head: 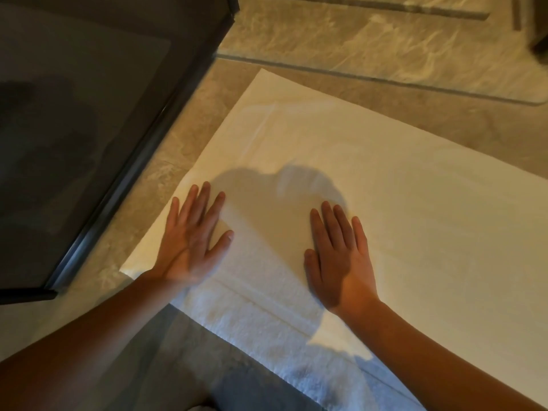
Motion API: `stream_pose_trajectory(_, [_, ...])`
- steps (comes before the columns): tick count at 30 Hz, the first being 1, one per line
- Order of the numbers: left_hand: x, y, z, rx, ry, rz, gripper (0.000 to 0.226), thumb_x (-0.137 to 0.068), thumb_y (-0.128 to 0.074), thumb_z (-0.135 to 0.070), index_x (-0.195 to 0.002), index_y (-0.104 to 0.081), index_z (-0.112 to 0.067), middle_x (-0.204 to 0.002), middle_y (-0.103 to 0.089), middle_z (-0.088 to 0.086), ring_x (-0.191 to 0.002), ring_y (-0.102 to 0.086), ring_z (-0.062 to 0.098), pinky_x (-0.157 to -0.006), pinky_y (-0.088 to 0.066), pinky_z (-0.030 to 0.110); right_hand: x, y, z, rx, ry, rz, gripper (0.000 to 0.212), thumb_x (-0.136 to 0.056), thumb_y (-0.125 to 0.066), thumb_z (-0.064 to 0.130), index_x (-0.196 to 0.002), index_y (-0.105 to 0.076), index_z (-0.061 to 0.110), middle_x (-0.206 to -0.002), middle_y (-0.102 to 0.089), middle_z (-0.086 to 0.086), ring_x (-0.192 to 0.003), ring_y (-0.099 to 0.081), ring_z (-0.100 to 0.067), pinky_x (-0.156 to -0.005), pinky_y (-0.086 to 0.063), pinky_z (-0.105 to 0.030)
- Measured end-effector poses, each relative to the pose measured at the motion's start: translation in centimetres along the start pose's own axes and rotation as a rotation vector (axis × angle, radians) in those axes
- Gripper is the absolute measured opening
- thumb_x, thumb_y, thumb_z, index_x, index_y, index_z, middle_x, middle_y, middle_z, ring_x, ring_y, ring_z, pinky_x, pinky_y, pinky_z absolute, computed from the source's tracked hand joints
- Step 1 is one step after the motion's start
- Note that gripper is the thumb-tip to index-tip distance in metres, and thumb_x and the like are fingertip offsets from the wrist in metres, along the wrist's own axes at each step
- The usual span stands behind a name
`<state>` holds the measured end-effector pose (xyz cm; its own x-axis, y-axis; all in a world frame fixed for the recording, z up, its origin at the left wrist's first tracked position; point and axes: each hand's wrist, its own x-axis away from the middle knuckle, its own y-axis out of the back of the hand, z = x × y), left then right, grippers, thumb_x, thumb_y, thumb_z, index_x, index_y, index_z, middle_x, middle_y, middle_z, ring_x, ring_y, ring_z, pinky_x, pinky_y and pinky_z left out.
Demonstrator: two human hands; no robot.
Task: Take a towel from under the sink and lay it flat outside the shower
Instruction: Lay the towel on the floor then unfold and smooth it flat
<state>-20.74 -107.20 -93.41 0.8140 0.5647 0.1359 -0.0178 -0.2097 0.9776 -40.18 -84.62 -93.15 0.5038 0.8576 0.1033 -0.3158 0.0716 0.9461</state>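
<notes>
A white towel [385, 203] lies spread flat on the tiled floor, reaching from the middle of the view to the right edge. My left hand [192, 238] rests palm down on its near left part, fingers apart. A little to the right, my right hand [338, 256] presses flat on the towel the same way. Neither hand holds anything. The shower's dark-framed glass door [89, 129] stands just left of the towel's left edge.
Beige stone-look floor tiles [355, 34] run beyond the towel, with a pale step or ledge edge [385, 81] at the back. The black door frame's bottom rail [127, 173] slants along the towel's left side. A dark object sits at the far right corner [541, 40].
</notes>
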Motion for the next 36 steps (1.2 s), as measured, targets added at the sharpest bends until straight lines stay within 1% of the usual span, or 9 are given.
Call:
stream_pose_trajectory(6, [-1.5, 0.4, -0.9, -0.003, 0.008, -0.025, 0.072, -0.101, -0.019, -0.063, -0.163, -0.013, -0.026, -0.171, 0.000, 0.007, -0.157, 0.008, 0.022, -0.125, -0.002, 0.057, -0.1, 0.0, 0.0, 0.001, 0.003, -0.010, 0.064, -0.100, -0.029, 0.037, -0.159, -0.022, 0.013, -0.167, -0.016, -0.011, -0.156, -0.008, -0.029, -0.125, -0.009, -0.051])
stream_pose_trajectory(9, [-4.0, 0.1, -3.6, -0.036, -0.225, -0.043, 0.069, -0.103, -0.027, -0.053, -0.161, -0.023, -0.016, -0.170, -0.009, 0.016, -0.157, -0.003, 0.032, -0.125, -0.009, 0.058, 0.0, 0.0, 0.0, -0.016, 0.012, -0.024, 0.063, -0.101, -0.031, 0.037, -0.158, -0.024, 0.012, -0.166, -0.018, -0.012, -0.155, -0.010, -0.029, -0.124, -0.011, -0.052])
stream_pose_trajectory(11, [-5.6, -0.2, -4.6, -0.064, -0.320, -0.025, 0.068, -0.102, -0.031, -0.050, -0.161, -0.023, -0.016, -0.169, -0.012, 0.016, -0.157, -0.005, 0.032, -0.126, -0.008, 0.054, 0.0, 0.0, 0.0, -0.027, 0.016, -0.029, 0.063, -0.101, -0.032, 0.036, -0.158, -0.025, 0.012, -0.166, -0.018, -0.012, -0.155, -0.010, -0.029, -0.124, -0.011, -0.052])
stream_pose_trajectory(15, [-7.3, -0.1, -3.3, -0.071, -0.229, 0.007, 0.072, -0.100, -0.027, -0.056, -0.162, -0.014, -0.023, -0.171, -0.006, 0.011, -0.158, -0.001, 0.027, -0.126, -0.008, 0.054, 0.0, -0.1, -0.1, -0.005, 0.005, -0.007, 0.063, -0.102, -0.030, 0.037, -0.160, -0.020, 0.014, -0.168, -0.014, -0.010, -0.156, -0.005, -0.027, -0.125, -0.006, -0.050])
stream_pose_trajectory(22, [-7.8, 0.9, -0.9, -0.058, 0.004, -0.003, 0.071, -0.099, -0.022, -0.058, -0.162, -0.014, -0.025, -0.171, -0.005, 0.011, -0.158, 0.002, 0.026, -0.125, -0.001, 0.055, -0.3, -0.1, 0.1, 0.008, -0.007, 0.018, 0.066, -0.099, -0.027, 0.039, -0.160, -0.018, 0.015, -0.168, -0.010, -0.009, -0.156, -0.005, -0.027, -0.124, -0.001, -0.047])
stream_pose_trajectory(25, [-6.9, 1.2, -4.5, -0.100, -0.164, -0.008, 0.073, -0.099, -0.023, -0.057, -0.160, -0.019, -0.017, -0.169, -0.012, 0.019, -0.156, -0.006, 0.035, -0.123, -0.008, 0.060, -0.4, -0.1, 0.0, 0.031, -0.011, 0.028, 0.067, -0.099, -0.027, 0.040, -0.160, -0.018, 0.015, -0.168, -0.012, -0.009, -0.156, -0.006, -0.027, -0.124, -0.002, -0.048])
stream_pose_trajectory(28, [-4.5, -0.3, -8.2, -0.114, -0.396, 0.014, 0.071, -0.101, -0.027, -0.057, -0.161, -0.023, -0.019, -0.169, -0.013, 0.015, -0.157, -0.009, 0.033, -0.123, -0.010, 0.060, -0.4, -0.1, 0.0, 0.057, -0.005, 0.028, 0.067, -0.098, -0.027, 0.040, -0.159, -0.021, 0.014, -0.167, -0.015, -0.009, -0.155, -0.009, -0.028, -0.123, -0.003, -0.048])
stream_pose_trajectory(32, [-3.2, -1.6, -9.0, -0.134, -0.385, 0.046, 0.072, -0.100, -0.032, -0.056, -0.162, -0.019, -0.024, -0.171, -0.006, 0.009, -0.158, -0.005, 0.028, -0.123, -0.012, 0.059, -0.2, -0.2, 0.0, 0.062, -0.025, 0.008, 0.067, -0.098, -0.029, 0.041, -0.159, -0.023, 0.014, -0.167, -0.018, -0.010, -0.155, -0.011, -0.027, -0.123, -0.005, -0.049])
stream_pose_trajectory(36, [-3.1, -1.1, -9.2, -0.135, -0.361, 0.064, 0.071, -0.100, -0.031, -0.055, -0.162, -0.018, -0.023, -0.171, -0.006, 0.010, -0.158, -0.002, 0.029, -0.122, -0.008, 0.063, 2.6, -0.5, 0.8, 0.012, -0.077, -0.049, 0.066, -0.098, -0.032, 0.040, -0.158, -0.027, 0.012, -0.165, -0.021, -0.014, -0.154, -0.015, -0.030, -0.123, -0.013, -0.056])
